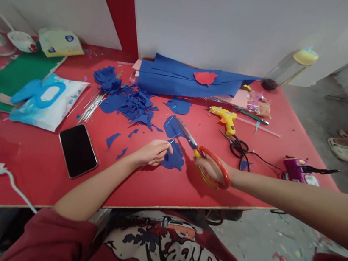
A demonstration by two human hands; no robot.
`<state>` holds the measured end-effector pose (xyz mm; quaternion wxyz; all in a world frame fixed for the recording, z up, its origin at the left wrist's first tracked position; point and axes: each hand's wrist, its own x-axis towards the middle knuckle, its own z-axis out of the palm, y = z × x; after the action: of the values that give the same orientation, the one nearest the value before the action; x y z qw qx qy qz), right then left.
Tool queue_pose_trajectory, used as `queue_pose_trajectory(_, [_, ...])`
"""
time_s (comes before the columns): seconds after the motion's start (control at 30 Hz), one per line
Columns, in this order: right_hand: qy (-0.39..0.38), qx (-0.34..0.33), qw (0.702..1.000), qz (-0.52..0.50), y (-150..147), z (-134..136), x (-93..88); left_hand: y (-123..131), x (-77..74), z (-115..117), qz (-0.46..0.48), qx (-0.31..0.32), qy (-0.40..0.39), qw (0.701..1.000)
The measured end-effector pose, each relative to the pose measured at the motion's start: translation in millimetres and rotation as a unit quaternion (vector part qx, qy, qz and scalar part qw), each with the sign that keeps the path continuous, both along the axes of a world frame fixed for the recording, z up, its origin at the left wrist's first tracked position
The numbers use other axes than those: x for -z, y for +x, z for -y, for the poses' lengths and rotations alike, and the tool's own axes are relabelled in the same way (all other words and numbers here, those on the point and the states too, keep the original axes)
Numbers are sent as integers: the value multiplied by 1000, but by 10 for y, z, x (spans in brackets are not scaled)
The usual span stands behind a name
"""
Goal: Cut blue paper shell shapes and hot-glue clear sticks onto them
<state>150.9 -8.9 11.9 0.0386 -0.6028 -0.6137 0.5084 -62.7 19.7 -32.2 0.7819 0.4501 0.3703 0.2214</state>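
My left hand point(154, 152) is closed in a pinch on a thin silvery wire point(175, 139), just above the table. My right hand point(208, 169) grips scissors point(190, 138) with red and yellow handles. Their blades point up and left, near the wire's upper end; whether they touch it I cannot tell. Under and beside the hands lie blue cut-out pieces point(175, 158), one partly behind the blades. A bundle of similar wires point(92, 108) rests to the left, near a pile of blue scraps point(137, 104).
A yellow glue gun point(225, 117) and black-handled scissors point(239, 147) lie to the right. Folded blue sheets point(171, 78) bear a red cut-out point(205, 78) at the back. Leftward are a phone point(78, 151) and a wipes pack point(58, 109). A person's foot point(340, 149) shows at far right.
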Motion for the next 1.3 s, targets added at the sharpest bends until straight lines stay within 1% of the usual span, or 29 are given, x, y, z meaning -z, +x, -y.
queue_pose_trajectory(0.07, [21, 33, 999, 30, 10, -90, -61, 15, -1, 13, -7, -8, 14, 1000])
queue_pose_trajectory(0.1, [40, 32, 997, 65, 27, -139, -105, 18, 3, 16, -12, -12, 23, 1000])
queue_pose_trajectory(0.13, [66, 20, 991, 113, 52, -186, -151, 17, 10, 16, -18, -16, 33, 999])
queue_pose_trajectory(0.17, [96, -12, 979, 181, 83, -226, -193, 13, 19, 14, -25, -19, 43, 999])
queue_pose_trajectory(0.23, [137, -61, 946, 286, 155, -274, -238, -2, 35, 4, -43, -23, 62, 997])
queue_pose_trajectory(0.27, [152, -74, 930, 325, 192, -278, -236, -11, 37, -2, -53, -25, 73, 996])
queue_pose_trajectory(0.3, [162, -72, 919, 352, 227, -270, -216, -21, 33, -8, -65, -26, 85, 994])
queue_pose_trajectory(0.37, [179, -57, 896, 403, 287, -224, -136, -45, 5, -22, -83, -31, 107, 990])
queue_pose_trajectory(0.43, [182, -36, 875, 447, 331, -154, -37, -72, -37, -37, -120, -39, 161, 979])
queue_pose_trajectory(0.47, [175, -23, 872, 457, 346, -117, 7, -86, -54, -44, -157, -41, 211, 964])
queue_pose_trajectory(0.5, [167, -11, 870, 463, 358, -82, 41, -98, -66, -52, -213, -38, 280, 935])
queue_pose_trajectory(0.53, [161, -2, 870, 467, 367, -49, 64, -110, -70, -58, -276, -29, 349, 895])
queue_pose_trajectory(0.6, [153, 1, 866, 476, 374, 7, 68, -127, -51, -68, -405, 2, 465, 787])
queue_pose_trajectory(0.63, [153, -4, 861, 485, 372, 27, 50, -133, -31, -71, -455, 18, 499, 738])
queue_pose_trajectory(0.67, [157, -10, 855, 495, 365, 41, 21, -137, -5, -73, -493, 32, 523, 695])
queue_pose_trajectory(0.7, [166, -20, 848, 503, 352, 46, -15, -140, 23, -75, -518, 41, 539, 663])
queue_pose_trajectory(0.73, [180, -36, 843, 505, 331, 38, -54, -141, 53, -77, -531, 47, 551, 642])
queue_pose_trajectory(0.77, [201, -57, 843, 496, 301, 16, -91, -142, 82, -80, -536, 49, 559, 631])
queue_pose_trajectory(0.8, [227, -83, 846, 475, 260, -22, -120, -143, 109, -84, -535, 50, 564, 627])
queue_pose_trajectory(0.87, [288, -140, 858, 402, 145, -145, -140, -148, 153, -94, -532, 50, 576, 619])
queue_pose_trajectory(0.93, [348, -185, 859, 326, -5, -318, -99, -158, 179, -108, -530, 51, 591, 606])
queue_pose_trajectory(1.0, [389, -241, 848, 267, -166, -504, -10, -173, 185, -127, -526, 52, 607, 593])
queue_pose_trajectory(1.1, [392, -282, 845, 231, -351, -727, 146, -195, 176, -165, -521, 48, 628, 576])
queue_pose_trajectory(1.17, [384, -296, 845, 225, -405, -813, 239, -202, 179, -193, -502, 38, 653, 566])
queue_pose_trajectory(1.23, [382, -303, 846, 214, -408, -861, 318, -202, 198, -213, -462, 28, 683, 565])
queue_pose_trajectory(1.3, [385, -306, 848, 198, -385, -888, 386, -197, 231, -222, -426, 24, 700, 573])
